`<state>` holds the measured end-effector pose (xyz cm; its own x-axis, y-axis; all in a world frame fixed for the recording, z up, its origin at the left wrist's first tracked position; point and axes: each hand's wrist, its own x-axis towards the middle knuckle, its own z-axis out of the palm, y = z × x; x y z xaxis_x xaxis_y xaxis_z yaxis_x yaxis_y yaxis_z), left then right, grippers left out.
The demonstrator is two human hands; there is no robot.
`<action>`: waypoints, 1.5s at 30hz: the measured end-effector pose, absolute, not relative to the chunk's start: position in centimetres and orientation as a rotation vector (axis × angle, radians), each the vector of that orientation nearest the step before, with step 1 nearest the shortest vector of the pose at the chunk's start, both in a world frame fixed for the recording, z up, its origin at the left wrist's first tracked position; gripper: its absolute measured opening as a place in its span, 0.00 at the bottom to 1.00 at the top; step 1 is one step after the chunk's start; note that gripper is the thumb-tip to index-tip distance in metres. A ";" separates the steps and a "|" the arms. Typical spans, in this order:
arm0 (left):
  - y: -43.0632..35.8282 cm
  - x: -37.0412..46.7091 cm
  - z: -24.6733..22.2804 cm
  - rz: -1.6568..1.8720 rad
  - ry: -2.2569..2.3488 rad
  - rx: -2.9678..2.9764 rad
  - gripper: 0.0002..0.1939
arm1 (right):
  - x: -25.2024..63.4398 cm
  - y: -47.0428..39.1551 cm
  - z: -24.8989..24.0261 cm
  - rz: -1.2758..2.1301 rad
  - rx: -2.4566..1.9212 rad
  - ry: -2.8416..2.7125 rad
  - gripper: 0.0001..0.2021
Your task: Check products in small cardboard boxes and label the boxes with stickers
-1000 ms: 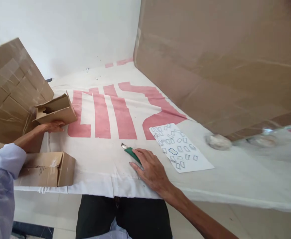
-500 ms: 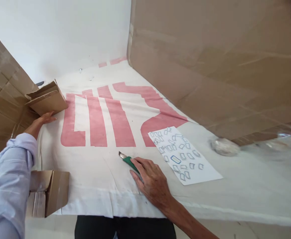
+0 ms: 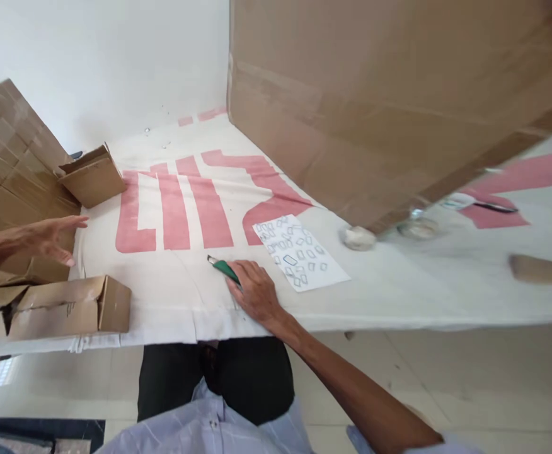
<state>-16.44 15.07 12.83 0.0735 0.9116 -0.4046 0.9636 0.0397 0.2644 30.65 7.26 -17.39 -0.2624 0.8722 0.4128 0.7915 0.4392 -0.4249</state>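
My right hand point(image 3: 257, 293) rests on the cloth-covered table, closed around a green utility knife point(image 3: 226, 270) whose blade tip points up and left. Just right of that hand lies a white sheet of paper point(image 3: 321, 261) covered in small drawn box shapes. My left hand point(image 3: 44, 238) hovers at the left with its fingers apart and nothing in them. It is above a long cardboard box point(image 3: 58, 309) at the table's front edge. Beyond it, a small cardboard box point(image 3: 95, 180) with raised flaps stands apart from the fingers.
A big cardboard box point(image 3: 375, 94) fills the back right, and another large taped box point(image 3: 16, 170) stands at the left. Blurred clear-wrapped lumps point(image 3: 358, 238) lie beside the right box. A brown piece point(image 3: 543, 270) sits farther right. Red markings point(image 3: 176, 214) cover the white cloth.
My left hand has come away from the small flapped box and back toward me. The view has tilted down and right. My right hand still holds the knife on the cloth.
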 end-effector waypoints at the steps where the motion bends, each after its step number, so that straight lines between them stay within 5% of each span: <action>1: 12.7 -16.8 13.2 -0.181 1.834 1.850 0.63 | 30.7 7.2 -17.3 0.193 -1.414 -2.097 0.18; 7: 2.2 -17.6 11.2 -0.385 1.968 1.799 0.65 | 30.5 7.1 -17.1 0.218 -1.466 -2.058 0.17; 15: -1.6 -16.7 7.5 -0.249 2.077 2.146 0.55 | 30.2 7.3 -16.8 0.209 -1.486 -2.095 0.15; 29: -6.5 -9.2 0.0 0.722 1.815 2.088 0.60 | 30.8 7.7 -18.8 0.119 -1.445 -2.138 0.15; 35: -7.6 -10.9 -4.4 1.128 1.532 1.640 0.47 | 31.0 7.3 -18.6 0.161 -1.439 -2.153 0.15; 40: -7.3 -9.9 -6.4 1.291 1.484 1.525 0.40 | 30.3 7.5 -15.2 0.267 -1.383 -1.980 0.16; 45: -7.8 -9.4 -6.5 1.264 1.495 1.605 0.29 | 28.2 6.9 -6.7 0.528 -1.123 -1.902 0.17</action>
<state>-9.43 -7.83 -6.47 -0.0885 0.9674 0.2372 0.3953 -0.1845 0.8999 28.18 6.89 -6.70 -0.2422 0.8589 0.4513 0.5035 0.5089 -0.6982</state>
